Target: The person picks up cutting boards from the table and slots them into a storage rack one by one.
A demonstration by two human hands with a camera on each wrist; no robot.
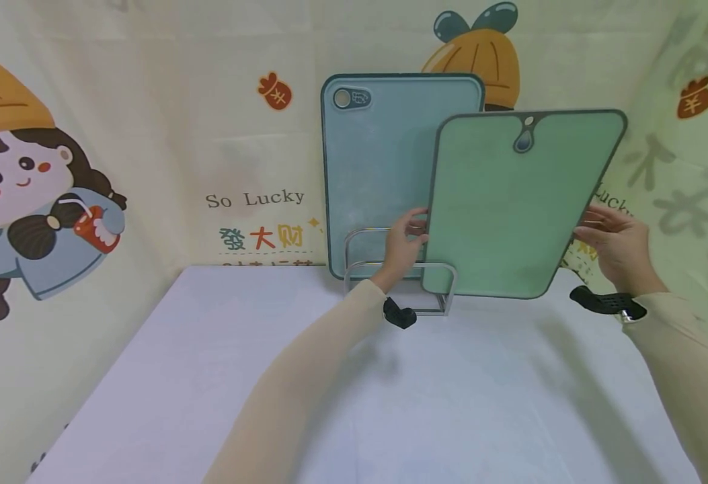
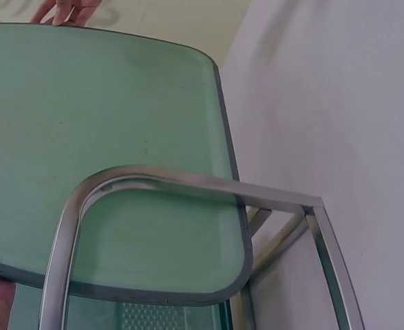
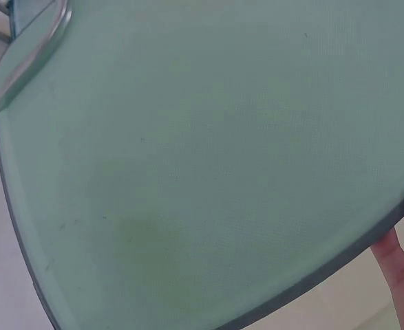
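A green cutting board (image 1: 517, 208) with a dark rim and a drop-shaped hole near its top is held between two hands, tilted slightly. The right hand (image 1: 620, 242) pinches its right edge, thumb in front and fingers behind. At the left edge the left hand (image 1: 403, 245) grips with its fingertips. The board's lower left corner lies behind the front hoop of a metal rack (image 2: 202, 181), and its right part extends past the rack. Behind it a blue cutting board (image 1: 378, 168) with a dark rim stands upright in the rack, partly covered by the green one.
The rack stands on a white-covered table (image 1: 450, 390) near its back edge. A printed cloth (image 1: 257, 148) with cartoon figures and lettering hangs close behind. Both wrists wear black straps (image 1: 608, 302).
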